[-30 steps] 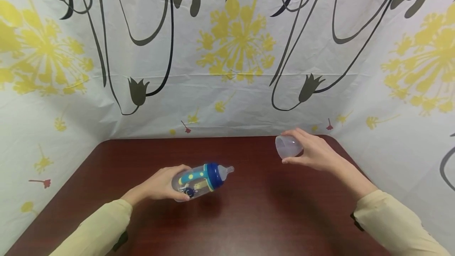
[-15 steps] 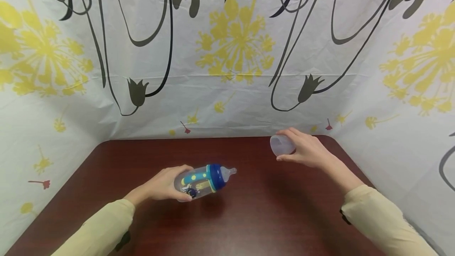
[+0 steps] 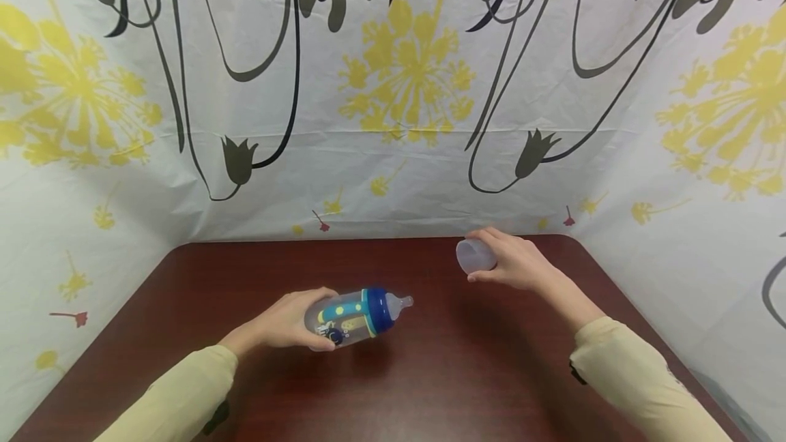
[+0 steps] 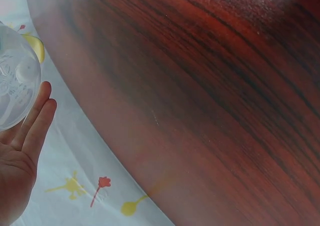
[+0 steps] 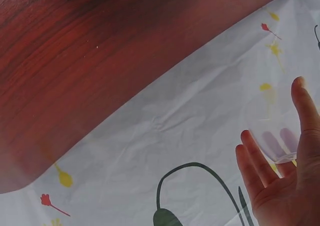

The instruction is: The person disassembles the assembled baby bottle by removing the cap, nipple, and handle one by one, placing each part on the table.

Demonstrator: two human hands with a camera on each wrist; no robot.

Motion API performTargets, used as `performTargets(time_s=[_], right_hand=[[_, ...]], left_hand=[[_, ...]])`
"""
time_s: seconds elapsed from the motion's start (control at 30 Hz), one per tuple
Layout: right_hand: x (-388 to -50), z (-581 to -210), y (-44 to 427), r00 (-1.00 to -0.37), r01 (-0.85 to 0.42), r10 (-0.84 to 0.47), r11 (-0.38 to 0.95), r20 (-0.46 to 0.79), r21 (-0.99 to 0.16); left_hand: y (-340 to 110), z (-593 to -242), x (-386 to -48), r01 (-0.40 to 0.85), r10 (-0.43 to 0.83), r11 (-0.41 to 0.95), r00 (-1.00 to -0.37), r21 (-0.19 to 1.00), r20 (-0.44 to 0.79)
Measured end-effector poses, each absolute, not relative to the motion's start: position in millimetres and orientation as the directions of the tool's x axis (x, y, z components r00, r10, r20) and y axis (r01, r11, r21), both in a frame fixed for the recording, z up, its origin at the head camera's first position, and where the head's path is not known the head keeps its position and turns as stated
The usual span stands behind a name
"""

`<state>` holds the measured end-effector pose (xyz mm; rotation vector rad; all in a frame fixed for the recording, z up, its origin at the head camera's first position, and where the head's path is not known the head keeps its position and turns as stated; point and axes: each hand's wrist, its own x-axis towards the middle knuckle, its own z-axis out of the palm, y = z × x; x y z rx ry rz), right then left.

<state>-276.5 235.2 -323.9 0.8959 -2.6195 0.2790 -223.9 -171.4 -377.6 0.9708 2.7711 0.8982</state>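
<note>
A baby bottle (image 3: pixel 346 319) with a dark blue collar and a clear teat lies tilted in my left hand (image 3: pixel 293 319), the teat pointing right. Thumb and fingers grip its body from the left. In the left wrist view the clear base of the bottle (image 4: pixel 17 81) shows at the left edge beside the fingers. To the right, my right hand (image 3: pixel 514 259) holds a translucent bottle cap (image 3: pixel 474 256) between thumb and fingers, its open end facing left. The right wrist view shows the cap (image 5: pixel 275 141) within the curve of that hand. Bottle and cap are apart.
Both hands are above a dark red-brown wooden table (image 3: pixel 430 374). A white patterned cloth (image 3: pixel 405 183) with yellow and grey flowers hangs behind the table and along its sides.
My right hand has moved left with the cap, closer to the bottle. The left hand has shifted slightly right with the bottle.
</note>
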Motion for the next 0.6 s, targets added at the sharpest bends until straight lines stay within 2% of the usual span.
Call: performTargets(time_s=[0.6], right_hand=[[-286,-340,230,-0.771,-0.598,-0.547,0.798,0.327,-0.077]], left_hand=[[-172,-383,-226,0.55,0.595,0.625,-0.795,0.554,0.118]])
